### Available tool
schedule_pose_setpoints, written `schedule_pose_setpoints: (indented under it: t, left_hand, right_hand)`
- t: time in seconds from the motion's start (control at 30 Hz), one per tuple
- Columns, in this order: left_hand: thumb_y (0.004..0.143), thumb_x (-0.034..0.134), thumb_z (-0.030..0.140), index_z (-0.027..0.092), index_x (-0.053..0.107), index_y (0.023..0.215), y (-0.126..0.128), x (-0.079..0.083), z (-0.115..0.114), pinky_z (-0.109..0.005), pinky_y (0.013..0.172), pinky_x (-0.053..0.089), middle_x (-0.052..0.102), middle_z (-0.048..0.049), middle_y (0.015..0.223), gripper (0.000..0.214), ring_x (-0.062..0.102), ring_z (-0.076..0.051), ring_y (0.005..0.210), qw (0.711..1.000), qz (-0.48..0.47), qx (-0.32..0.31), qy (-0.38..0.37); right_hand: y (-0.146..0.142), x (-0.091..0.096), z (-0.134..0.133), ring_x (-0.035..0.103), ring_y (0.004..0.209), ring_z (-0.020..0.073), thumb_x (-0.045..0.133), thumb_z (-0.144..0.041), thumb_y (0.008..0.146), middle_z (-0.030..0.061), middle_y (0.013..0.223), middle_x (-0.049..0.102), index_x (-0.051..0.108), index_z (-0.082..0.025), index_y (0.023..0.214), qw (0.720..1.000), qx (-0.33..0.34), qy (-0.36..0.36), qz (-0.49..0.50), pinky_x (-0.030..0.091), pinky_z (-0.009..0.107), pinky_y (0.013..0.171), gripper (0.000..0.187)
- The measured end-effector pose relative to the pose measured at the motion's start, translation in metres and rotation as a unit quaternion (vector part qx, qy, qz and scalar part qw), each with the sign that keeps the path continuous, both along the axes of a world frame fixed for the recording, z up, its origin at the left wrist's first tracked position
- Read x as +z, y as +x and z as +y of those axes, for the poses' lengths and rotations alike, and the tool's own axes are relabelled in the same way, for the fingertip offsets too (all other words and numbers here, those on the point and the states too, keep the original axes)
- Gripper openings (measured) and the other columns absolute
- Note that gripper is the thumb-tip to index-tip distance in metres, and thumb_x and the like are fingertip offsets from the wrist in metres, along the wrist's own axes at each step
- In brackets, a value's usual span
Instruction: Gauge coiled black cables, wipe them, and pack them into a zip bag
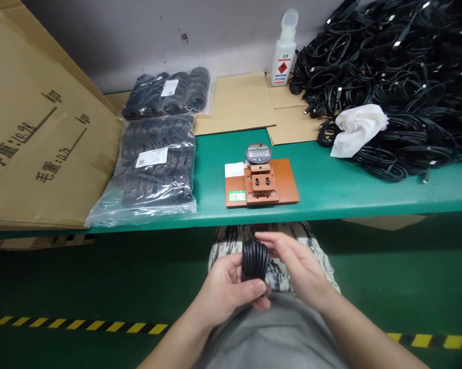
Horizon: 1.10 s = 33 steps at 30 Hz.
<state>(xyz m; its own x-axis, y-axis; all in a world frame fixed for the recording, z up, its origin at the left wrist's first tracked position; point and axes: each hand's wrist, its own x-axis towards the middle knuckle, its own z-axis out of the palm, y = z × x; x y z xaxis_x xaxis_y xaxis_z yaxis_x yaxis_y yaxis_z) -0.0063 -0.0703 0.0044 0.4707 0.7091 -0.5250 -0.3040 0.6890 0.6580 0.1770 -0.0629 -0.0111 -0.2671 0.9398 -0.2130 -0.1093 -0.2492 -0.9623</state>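
Observation:
My left hand (pixel 233 287) grips a coiled black cable (pixel 254 260) above my lap, the thumb pressed across the coil's near end. To its right, my right hand (pixel 298 264) has its fingers stretched towards the coil's far end. The fingertips are close to the cable; whether they touch it I cannot tell. Just beyond both hands, on the green table (pixel 215 174), sits a digital dial gauge (pixel 258 153) mounted on a brown block fixture (pixel 288 179). Its display appears to read zeros.
Two clear bags of coiled cables (pixel 158 169) lie left of the gauge, beside a large cardboard box (pixel 42 128). A heap of black cables (pixel 388 66) fills the right side, with a white cloth (pixel 357 130) on it. A white bottle (pixel 284 56) stands on flat cardboard (pixel 238 102).

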Motion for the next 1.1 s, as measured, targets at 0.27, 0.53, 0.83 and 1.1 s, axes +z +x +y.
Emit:
schedule_pose_setpoints:
  t: [0.27,0.53,0.83,1.1]
  left_hand:
    - [0.067,0.094,0.029,0.013,0.073,0.096,0.004,0.005,-0.003,-0.02,0.06,0.059,0.075,-0.0014,0.073,0.039,0.071,-0.011,0.06,0.996,0.052,0.066,0.027]
    - [0.071,0.09,0.021,0.014,0.074,0.097,0.003,0.007,-0.004,-0.019,0.067,0.059,0.079,-0.0033,0.082,0.031,0.074,-0.014,0.071,0.987,0.098,0.079,0.102]
    - [0.073,0.089,0.019,0.014,0.074,0.098,0.002,0.007,-0.004,-0.018,0.067,0.06,0.08,-0.0027,0.083,0.03,0.075,-0.013,0.07,0.987,0.081,0.084,0.106]
    - [0.071,0.091,0.019,0.014,0.074,0.095,0.002,0.011,-0.002,-0.016,0.063,0.059,0.079,-0.0015,0.077,0.029,0.074,-0.011,0.066,0.989,0.066,0.089,0.094]
  right_hand:
    - [-0.004,0.02,0.0,0.064,0.068,0.0139,0.077,-0.039,0.084,0.0009,0.076,0.068,0.065,-0.02,0.082,0.997,-0.069,-0.024,-0.034,0.053,0.024,0.063,0.023]
    - [0.001,0.031,-0.003,0.056,0.056,0.0078,0.071,-0.044,0.088,-0.002,0.07,0.062,0.066,-0.017,0.08,0.989,0.049,-0.12,0.077,0.049,0.019,0.054,0.028]
    - [-0.004,0.031,-0.003,0.059,0.057,0.0074,0.078,-0.047,0.082,-0.0024,0.066,0.064,0.064,-0.016,0.082,0.984,0.036,-0.145,0.095,0.051,0.018,0.057,0.034]
    - [-0.003,0.029,-0.002,0.061,0.059,0.0082,0.076,-0.046,0.085,-0.002,0.068,0.065,0.065,-0.017,0.081,0.986,0.055,-0.127,0.096,0.052,0.019,0.058,0.031]
